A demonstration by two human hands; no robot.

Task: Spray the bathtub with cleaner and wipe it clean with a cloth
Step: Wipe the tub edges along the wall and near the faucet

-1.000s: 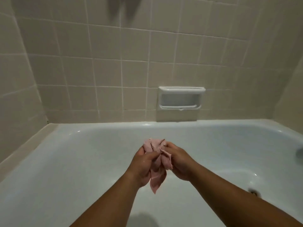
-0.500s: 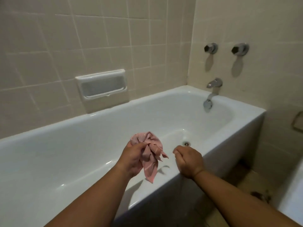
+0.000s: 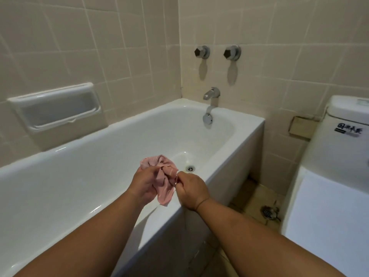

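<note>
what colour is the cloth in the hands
Pink, with faint paler stripes; the cloth shows best in the head view.

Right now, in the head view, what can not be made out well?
Head view:
The pink cloth: crumpled, partly covered by the left hand and right hand gripping it.
The bathtub: left end cut off by the picture's edge; forearms hide part of its inside.
The label on the toilet tank: too blurred to read.
Cleaner bottle: nowhere in this view.

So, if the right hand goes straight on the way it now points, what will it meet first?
The pink cloth: the right hand pinches its edge. Behind the cloth is the left hand, probably next, though depth is unclear.
</note>
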